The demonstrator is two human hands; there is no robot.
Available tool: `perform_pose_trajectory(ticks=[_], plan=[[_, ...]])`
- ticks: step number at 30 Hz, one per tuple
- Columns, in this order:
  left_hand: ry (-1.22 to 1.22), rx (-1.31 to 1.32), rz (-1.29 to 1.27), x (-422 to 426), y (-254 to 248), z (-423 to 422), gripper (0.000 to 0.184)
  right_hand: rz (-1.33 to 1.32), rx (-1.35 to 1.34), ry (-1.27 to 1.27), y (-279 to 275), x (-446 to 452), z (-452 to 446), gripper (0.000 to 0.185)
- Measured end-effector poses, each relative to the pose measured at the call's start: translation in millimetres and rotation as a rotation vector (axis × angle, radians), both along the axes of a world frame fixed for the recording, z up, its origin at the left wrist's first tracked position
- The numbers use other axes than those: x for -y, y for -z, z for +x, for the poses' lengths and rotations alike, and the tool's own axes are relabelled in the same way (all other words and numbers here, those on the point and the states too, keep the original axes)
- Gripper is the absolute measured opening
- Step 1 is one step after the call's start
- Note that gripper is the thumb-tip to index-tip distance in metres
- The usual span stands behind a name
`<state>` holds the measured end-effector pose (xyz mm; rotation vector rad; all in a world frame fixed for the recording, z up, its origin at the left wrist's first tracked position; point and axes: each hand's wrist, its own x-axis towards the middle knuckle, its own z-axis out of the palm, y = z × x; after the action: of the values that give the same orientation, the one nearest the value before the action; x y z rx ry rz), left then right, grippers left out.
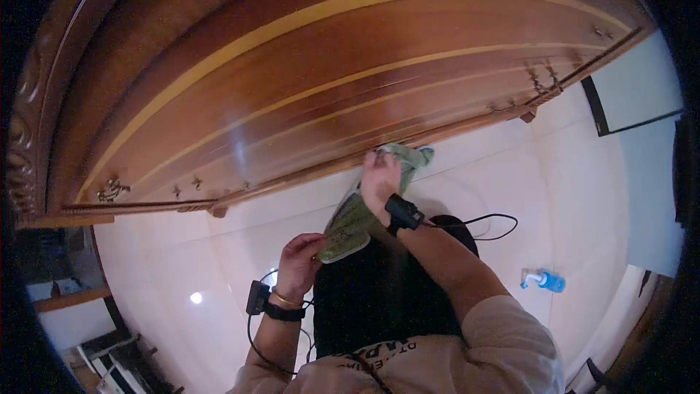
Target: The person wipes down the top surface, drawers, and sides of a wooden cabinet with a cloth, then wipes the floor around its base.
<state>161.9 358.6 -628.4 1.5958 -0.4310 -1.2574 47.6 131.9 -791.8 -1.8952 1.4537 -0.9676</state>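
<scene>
Left hand [297, 257]: pinching the near end of a green fabric cloth [348, 225]
Right hand [380, 181]: closed on it farther up (fingertips partly hidden)
Cloth: stretched between both, near the glossy brown wooden cabinet [350, 51]

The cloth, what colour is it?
The cloth is green, best seen in the head view.

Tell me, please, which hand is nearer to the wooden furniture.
The right hand, on the green cloth near the edge of the wooden furniture; the left hand pinches the cloth farther back.
</scene>
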Motion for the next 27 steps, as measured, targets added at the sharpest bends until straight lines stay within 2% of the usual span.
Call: perform_pose_trajectory(ticks=[2,4,6,7,10,11,12,13,15,18,23,27], plan=[[-0.119,-0.084,0.054,-20,-5,11,0.013,0.099,0.051,-0.120,-1,-25,35,0.020],[-0.353,-0.383,0.033,-30,-18,13,0.012,0.293,-0.040,-0.242,-51,-47,68,0.019],[-0.394,-0.361,0.008,-42,-24,17,0.012,0.480,-0.141,-0.354,-104,-62,92,0.019],[-0.410,-0.352,-0.004,-46,-25,18,0.012,0.571,-0.195,-0.405,-112,-69,102,0.018],[-0.440,-0.314,-0.015,-54,-27,23,0.012,0.148,-0.159,-0.795,-45,-93,138,0.027],[-0.450,-0.280,-0.018,-54,-29,23,0.012,0.065,-0.301,-0.977,-50,-87,136,0.042],[-0.457,-0.247,-0.020,-52,-30,22,0.012,-0.218,-0.397,-0.975,-21,-83,143,0.042],[-0.462,-0.216,-0.023,-50,-31,21,0.013,-0.502,-0.489,-0.958,32,-82,154,0.042],[-0.437,-0.161,-0.016,-46,-28,20,0.013,-0.317,-0.385,-1.070,-9,-68,123,0.044],[-0.384,-0.120,-0.058,-31,-16,15,0.012,-0.310,-0.448,-1.023,-12,-42,71,0.046],[-0.289,-0.154,-0.022,20,-12,-15,0.013,-0.165,-0.624,-0.890,-19,-9,-11,0.045],[-0.109,0.080,0.038,60,-2,-43,0.014,-0.080,-0.576,-0.703,-29,25,-83,0.043]])
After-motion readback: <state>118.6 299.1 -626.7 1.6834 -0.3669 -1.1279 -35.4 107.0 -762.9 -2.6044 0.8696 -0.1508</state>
